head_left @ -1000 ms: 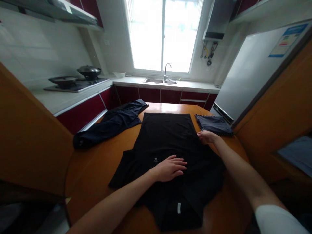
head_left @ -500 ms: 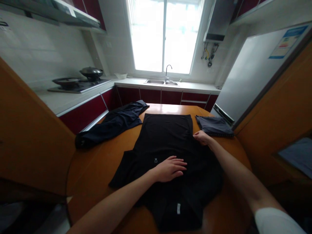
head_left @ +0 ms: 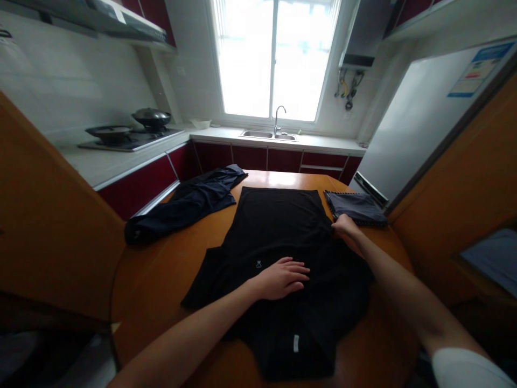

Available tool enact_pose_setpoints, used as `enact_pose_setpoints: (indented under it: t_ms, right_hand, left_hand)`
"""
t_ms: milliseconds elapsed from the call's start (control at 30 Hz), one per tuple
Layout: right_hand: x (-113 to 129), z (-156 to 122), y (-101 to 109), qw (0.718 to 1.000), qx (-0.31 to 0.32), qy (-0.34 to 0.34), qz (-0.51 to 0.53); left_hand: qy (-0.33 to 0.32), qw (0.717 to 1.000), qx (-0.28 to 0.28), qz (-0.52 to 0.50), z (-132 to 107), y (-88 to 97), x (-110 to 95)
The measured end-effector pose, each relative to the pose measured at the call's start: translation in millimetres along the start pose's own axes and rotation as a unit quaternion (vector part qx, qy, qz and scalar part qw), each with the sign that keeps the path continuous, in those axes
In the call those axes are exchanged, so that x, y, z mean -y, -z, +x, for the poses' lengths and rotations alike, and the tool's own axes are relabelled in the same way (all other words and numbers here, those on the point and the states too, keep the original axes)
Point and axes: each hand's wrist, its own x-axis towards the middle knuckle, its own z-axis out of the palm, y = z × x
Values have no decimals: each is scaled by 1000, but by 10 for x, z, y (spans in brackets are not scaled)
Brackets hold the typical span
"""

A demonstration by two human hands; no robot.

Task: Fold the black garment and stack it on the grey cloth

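A black short-sleeved shirt (head_left: 278, 221) lies spread on the round wooden table, its hem toward the window and its collar with a white label toward me. A small light logo shows on its chest. My left hand (head_left: 281, 278) rests flat on the middle of the shirt, fingers stretched out. At the shirt's right side edge, my right hand (head_left: 346, 228) pinches the fabric between its fingers and pulls it outward; the fingertips are partly hidden.
Dark blue clothing (head_left: 189, 202) lies on the table (head_left: 161, 280) at the left. A folded dark grey cloth (head_left: 357, 208) with a beaded-looking edge sits at the back right, close to my right hand. Beyond are a counter with a sink (head_left: 258, 134), a stove with pans and a fridge (head_left: 416, 113).
My right hand has moved a little to the right, drawing the shirt's side edge outward with it. My left hand has stayed in place on the shirt.
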Motion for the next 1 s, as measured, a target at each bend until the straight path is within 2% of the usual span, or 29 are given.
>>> enact_pose_setpoints:
  t_ms: [67,167,233,267,333,367,400,467,567,633,700,767,867,933,1000]
  right_hand:
    - [17,-71,19,1000,-13,-10,-19]
    - [182,-269,-65,998,-46,-4,-32]
    - [350,-455,-218,996,-66,57,-30]
    - [433,-552,-319,991,-66,109,-27]
    - [562,-718,-541,964,-38,260,-32]
    - [597,-776,-644,953,-14,301,-37]
    - [607,-812,-731,947,6,318,-42]
    - [558,-831,-835,957,20,286,-48]
    - [365,-818,-828,975,-22,215,-52]
    - [191,-851,-767,971,-72,220,-53]
    - [-16,-931,-701,963,-126,233,-53]
    - [-262,-1042,-634,963,-164,210,-51]
    - [-663,-1282,-504,970,-181,159,-23]
    - [-898,-1529,-400,966,-172,192,17]
    - [-1065,-1845,-314,953,-126,270,60]
  left_hand:
    - [-3,1000,-7,0,-6,-3,-11]
    - [-10,999,-35,7,-4,13,-20]
    - [12,995,-90,33,3,38,3]
    - [39,990,-127,57,5,53,30]
    - [124,967,-189,120,-3,77,115]
    - [175,952,-203,151,-16,83,169]
    - [224,936,-203,178,-33,85,227]
    - [302,913,-172,214,-76,79,342]
    - [352,899,-127,228,-129,90,468]
    - [359,904,-103,209,-163,158,513]
    - [369,909,-76,179,-238,292,522]
    - [384,907,-63,164,-397,469,479]
    - [374,908,-85,167,-812,706,272]
    - [304,941,-92,119,-1147,775,38]
    - [261,964,-32,28,-1445,747,-222]
